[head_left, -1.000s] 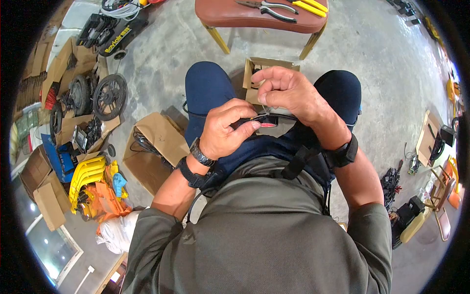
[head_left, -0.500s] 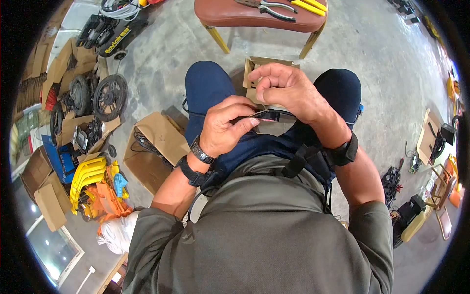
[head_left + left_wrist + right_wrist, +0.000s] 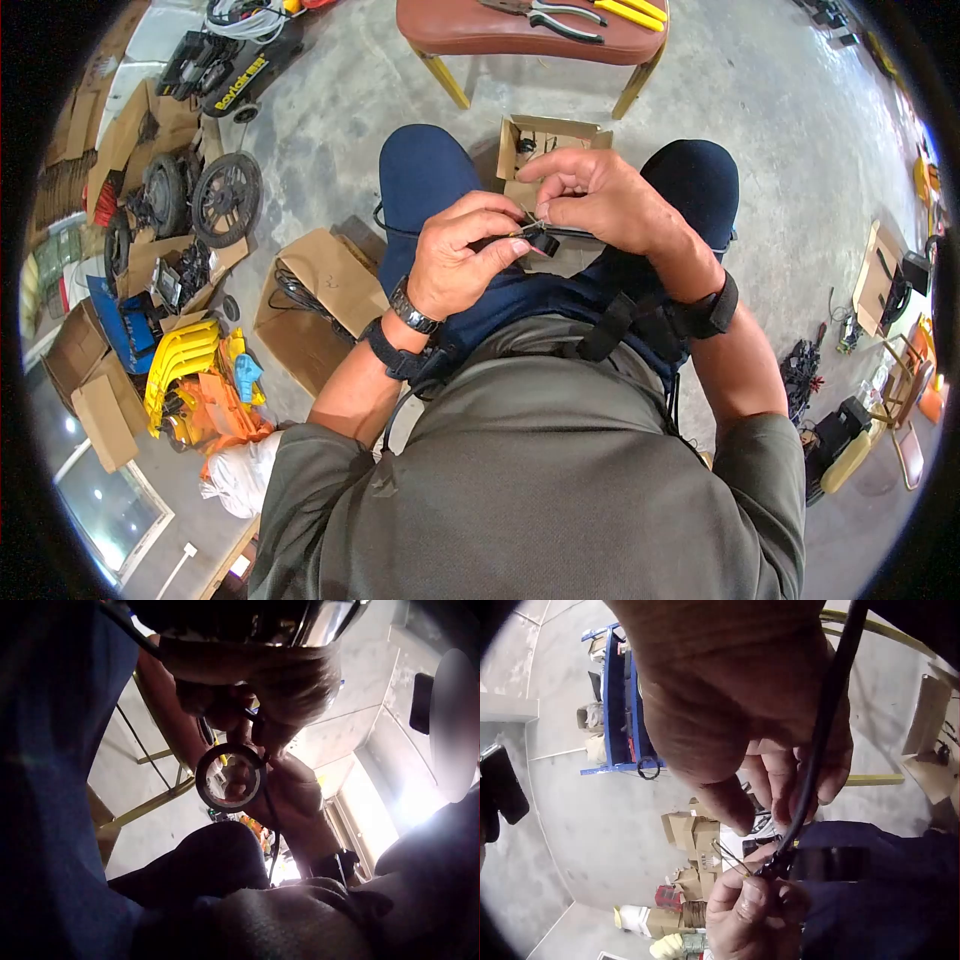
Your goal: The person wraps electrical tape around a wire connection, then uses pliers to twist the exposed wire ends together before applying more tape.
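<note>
Bent fingers and thumb of the left hand (image 3: 458, 258) pinch a black cable (image 3: 577, 235) near its end, where thin bare-looking wires (image 3: 536, 221) stick out. The right hand (image 3: 615, 205) is just beside it, thumb and fingertips closed at the wires. A black tape roll (image 3: 544, 243) hangs under the joint; in the left wrist view the roll (image 3: 202, 778) shows as a ring. Past the right palm, in the right wrist view, runs the cable (image 3: 823, 735), with splayed wire ends (image 3: 731, 856) above the left thumb. The exact fingertip contact on the wires is partly hidden.
A small open carton (image 3: 560, 127) stands on the floor between the knees. Beyond it, a brown padded stool (image 3: 470, 35) holds pliers (image 3: 565, 25) and a yellow-handled tool (image 3: 632, 12). A larger box (image 3: 315, 300) with cables is by the left leg.
The right hand has come down onto the wires, its thumb and fingertips nearer the left hand. Under the joint, the tape roll has turned and shows more of its black side.
</note>
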Demonstrator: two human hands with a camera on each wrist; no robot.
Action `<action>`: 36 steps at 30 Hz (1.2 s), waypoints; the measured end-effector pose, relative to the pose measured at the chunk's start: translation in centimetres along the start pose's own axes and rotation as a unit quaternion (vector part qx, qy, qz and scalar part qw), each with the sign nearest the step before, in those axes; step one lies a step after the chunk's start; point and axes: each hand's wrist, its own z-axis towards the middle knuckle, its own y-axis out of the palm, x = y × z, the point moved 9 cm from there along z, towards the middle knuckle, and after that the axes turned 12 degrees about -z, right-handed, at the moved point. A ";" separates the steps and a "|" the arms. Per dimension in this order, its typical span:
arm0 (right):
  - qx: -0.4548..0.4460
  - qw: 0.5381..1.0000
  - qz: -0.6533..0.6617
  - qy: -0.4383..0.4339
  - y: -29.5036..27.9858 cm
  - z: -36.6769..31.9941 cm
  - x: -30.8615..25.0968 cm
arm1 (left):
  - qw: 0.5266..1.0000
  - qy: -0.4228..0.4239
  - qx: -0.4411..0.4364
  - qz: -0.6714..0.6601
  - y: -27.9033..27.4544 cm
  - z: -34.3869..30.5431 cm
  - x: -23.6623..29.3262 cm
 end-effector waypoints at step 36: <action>0.003 0.945 -0.322 0.050 -1.5 -4.4 -0.7 | 0.992 -0.104 -0.050 0.052 -0.8 0.6 -1.2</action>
